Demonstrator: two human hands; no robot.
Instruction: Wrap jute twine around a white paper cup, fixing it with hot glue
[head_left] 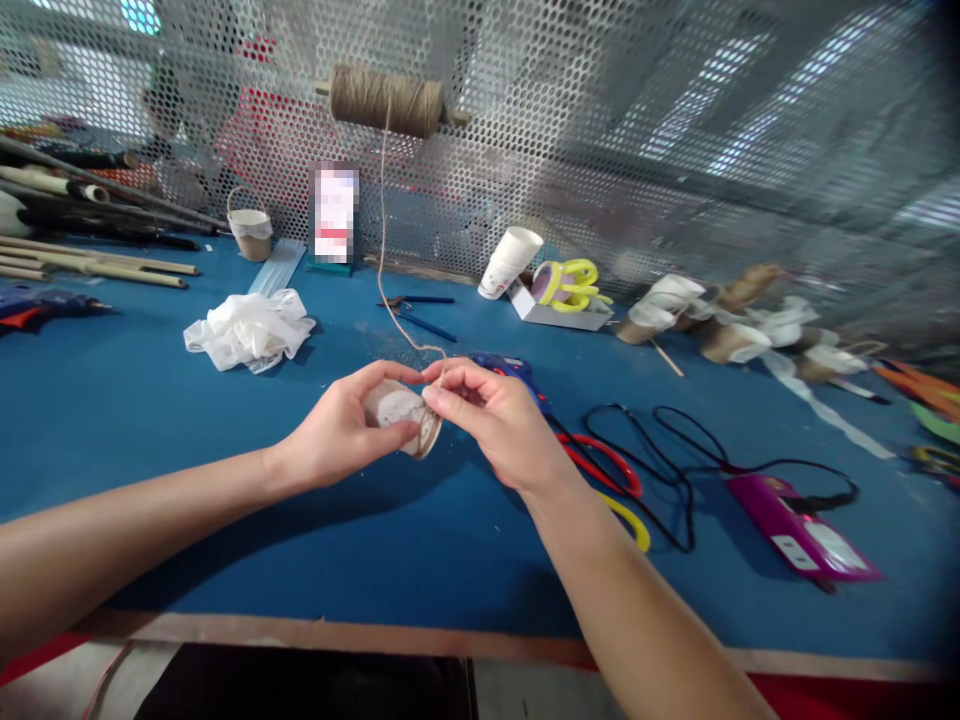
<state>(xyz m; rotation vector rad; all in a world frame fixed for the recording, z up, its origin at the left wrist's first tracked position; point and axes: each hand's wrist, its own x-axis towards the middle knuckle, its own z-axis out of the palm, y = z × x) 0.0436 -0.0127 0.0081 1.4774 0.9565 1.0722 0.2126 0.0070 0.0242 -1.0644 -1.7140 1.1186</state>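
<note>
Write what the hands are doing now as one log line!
left hand: holding small cup | right hand: pinching twine at cup's rim | twine: runs up to spool

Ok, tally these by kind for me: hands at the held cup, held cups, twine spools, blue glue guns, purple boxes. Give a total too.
Hands: 2 (left hand, right hand)
Held cup: 1
Twine spool: 1
Blue glue guns: 2 (left-edge gun, gun behind the right hand)
Purple box: 1
Total: 7
</note>
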